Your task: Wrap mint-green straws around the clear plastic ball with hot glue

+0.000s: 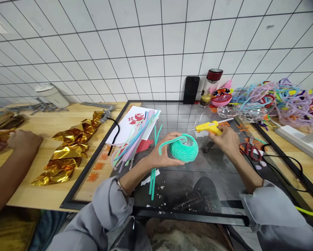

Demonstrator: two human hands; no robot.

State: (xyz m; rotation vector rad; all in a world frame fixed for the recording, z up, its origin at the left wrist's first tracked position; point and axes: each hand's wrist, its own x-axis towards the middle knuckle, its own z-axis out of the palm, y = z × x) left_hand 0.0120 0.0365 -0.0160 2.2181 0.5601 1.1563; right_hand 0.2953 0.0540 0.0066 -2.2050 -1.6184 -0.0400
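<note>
My left hand (163, 155) is closed around one side of a round green bowl (184, 150) coiled from fuzzy pipe cleaner, held above the glass panel. A loose end of the green strand (169, 141) arches from its rim over my fingers. In my right hand (226, 140) is a yellow glue gun (208, 127), its nozzle pointing left, just above and right of the bowl. A white glue stick (227, 121) sticks out of its back. Straight green pipe cleaners (152, 184) lie on the glass below my left wrist.
Pastel pipe cleaners (135, 137) lie on white paper (122, 120) at left. Twisted gold foil (67, 153) is near a co-worker's hands (25, 143). Red scissors (250, 150), black cables and a power strip (299, 141) lie right. A phone (191, 90) and bottle (210, 89) stand by the wall.
</note>
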